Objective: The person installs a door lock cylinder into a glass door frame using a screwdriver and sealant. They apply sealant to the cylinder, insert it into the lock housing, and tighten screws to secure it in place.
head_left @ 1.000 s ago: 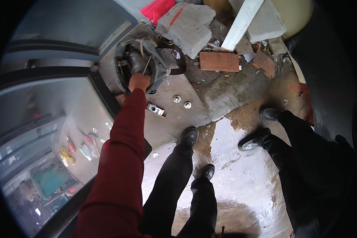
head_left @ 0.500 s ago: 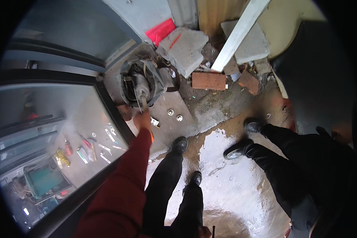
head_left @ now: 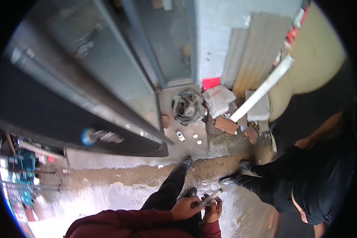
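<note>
My two hands meet low in front of my body, at the bottom centre. Between them is a slim pale tube-shaped thing (head_left: 214, 195) with a dark band near its upper right end; its exact kind I cannot make out. My left hand (head_left: 184, 208) closes on its lower end. Curled fingers of my right hand (head_left: 213, 210) grip it from the other side. Ahead on the concrete step lies an open grey tool bag (head_left: 188, 107) with tools inside. A small white-and-dark fitting (head_left: 180, 135) and two round metal pieces (head_left: 197, 139) lie in front of the bag.
A dark-framed door (head_left: 107, 146) with a long bar stretches across the left. Beyond the bag are concrete slabs (head_left: 218, 101), a red brick (head_left: 226, 125) and a leaning white board (head_left: 261, 89). Another person in black trousers (head_left: 261, 190) stands close on the right.
My left hand has left the tool bag and come back to my body, joining my right hand at the pale tube-shaped thing. The view has shifted, and the door now shows edge-on.
</note>
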A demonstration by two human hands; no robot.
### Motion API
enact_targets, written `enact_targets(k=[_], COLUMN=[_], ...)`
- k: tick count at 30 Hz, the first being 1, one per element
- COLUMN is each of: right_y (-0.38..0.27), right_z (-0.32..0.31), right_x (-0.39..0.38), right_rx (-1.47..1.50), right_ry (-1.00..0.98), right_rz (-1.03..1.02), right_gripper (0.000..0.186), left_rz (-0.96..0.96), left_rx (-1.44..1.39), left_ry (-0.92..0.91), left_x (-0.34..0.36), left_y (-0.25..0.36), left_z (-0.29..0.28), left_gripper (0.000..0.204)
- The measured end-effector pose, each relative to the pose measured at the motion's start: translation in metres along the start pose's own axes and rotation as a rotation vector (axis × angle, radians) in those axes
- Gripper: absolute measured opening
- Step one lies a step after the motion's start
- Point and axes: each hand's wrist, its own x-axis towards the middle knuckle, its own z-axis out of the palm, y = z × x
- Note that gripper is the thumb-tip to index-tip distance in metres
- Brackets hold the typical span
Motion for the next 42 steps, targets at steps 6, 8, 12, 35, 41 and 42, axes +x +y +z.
enact_targets(k=[6, 8, 12, 35, 41, 42], right_y=[-0.021, -0.02, -0.002, 0.108, 0.085, 0.081], right_z=[0.034, 0.047, 0.077, 0.32, 0.358, 0.368], right_x=[-0.08, -0.103, -0.151, -0.358, -0.34, -0.333], right_rx=[-0.042, -0.077, -0.241, -0.065, -0.744, -0.815], right_ry=[-0.16, -0.178, -0.293, -0.517, -0.396, -0.384], right_rz=[0.01, -0.028, -0.075, -0.351, -0.507, -0.525], right_gripper=[0.023, 0.02, 0.021, 0.059, 0.067, 0.066], left_rz=[0.304, 0.175, 0.202, 0.074, -0.015, -0.084], left_rx=[0.138, 0.16, -0.443, -0.972, -0.646, -0.651], left_ry=[-0.09, -0.097, 0.076, -0.593, -0.38, -0.347], left_x=[-0.083, -0.103, -0.128, -0.245, -0.245, -0.248], left_y=[0.028, 0.028, 0.027, 0.012, -0.076, -0.096], left_z=[-0.042, -0.071, -0.108, -0.351, -0.396, -0.406], left_gripper=[0.025, 0.023, 0.021, 0.044, 0.033, 0.031])
